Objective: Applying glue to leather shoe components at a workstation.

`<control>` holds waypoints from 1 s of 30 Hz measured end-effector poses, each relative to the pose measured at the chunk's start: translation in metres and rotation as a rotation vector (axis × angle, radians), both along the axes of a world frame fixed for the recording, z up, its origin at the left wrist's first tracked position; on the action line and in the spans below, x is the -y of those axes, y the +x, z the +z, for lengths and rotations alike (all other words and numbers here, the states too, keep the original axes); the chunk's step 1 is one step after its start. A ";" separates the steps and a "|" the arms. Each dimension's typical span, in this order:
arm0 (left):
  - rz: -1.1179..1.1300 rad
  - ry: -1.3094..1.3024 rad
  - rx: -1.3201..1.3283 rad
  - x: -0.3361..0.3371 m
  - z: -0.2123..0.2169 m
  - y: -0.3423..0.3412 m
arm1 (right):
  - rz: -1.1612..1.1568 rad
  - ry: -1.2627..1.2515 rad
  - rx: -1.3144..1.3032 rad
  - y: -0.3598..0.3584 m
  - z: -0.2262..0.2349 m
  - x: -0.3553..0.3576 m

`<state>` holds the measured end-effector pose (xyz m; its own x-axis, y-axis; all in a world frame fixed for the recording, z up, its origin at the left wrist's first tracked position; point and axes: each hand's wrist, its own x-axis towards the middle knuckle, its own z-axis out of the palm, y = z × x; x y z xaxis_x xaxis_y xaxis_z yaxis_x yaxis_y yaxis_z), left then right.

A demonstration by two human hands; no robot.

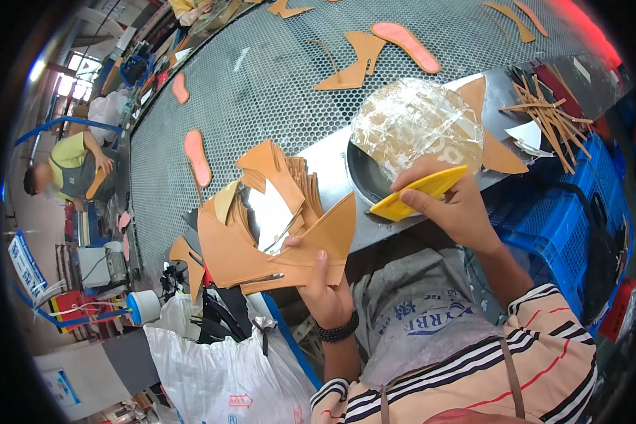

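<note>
My left hand (326, 295) grips a tan leather shoe-upper piece (233, 253), curved with pointed wings, thumb on its face. Just behind the piece, a stack of similar tan pieces (265, 164) stands on the metal edge of the table. Pinched in my right hand (468, 212) is a flat yellow scraper (422, 193), held over the near edge of a round metal pan (362, 175). A round tan lid wrapped in clear plastic (417, 127) covers most of that pan. Whatever lies inside the pan is mostly hidden.
Pink insoles (408, 48) and tan cutouts (360, 60) lie on the mesh conveyor (261, 85). Tan strips (544, 116) lie at right, above a blue crate (551, 233). A white sack (226, 371) stands lower left. Another person (74, 166) works at far left.
</note>
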<state>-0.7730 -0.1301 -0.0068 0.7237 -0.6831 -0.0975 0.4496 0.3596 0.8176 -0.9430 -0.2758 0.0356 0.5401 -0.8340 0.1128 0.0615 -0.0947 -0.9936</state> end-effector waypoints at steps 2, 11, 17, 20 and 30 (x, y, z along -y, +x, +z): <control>0.006 0.016 -0.015 0.003 0.001 -0.002 | 0.004 -0.024 -0.011 0.000 0.001 -0.002; -0.029 0.038 -0.072 0.002 0.005 -0.002 | 0.014 0.073 -0.012 0.002 -0.005 -0.001; -0.044 0.013 -0.067 0.004 0.003 -0.002 | 0.016 0.090 -0.036 0.002 -0.006 -0.001; -0.026 0.013 -0.075 0.005 0.006 -0.003 | -0.014 0.068 0.008 0.004 -0.010 -0.002; 0.032 0.057 -0.025 0.006 0.005 -0.006 | -0.050 0.107 0.088 0.004 -0.003 -0.010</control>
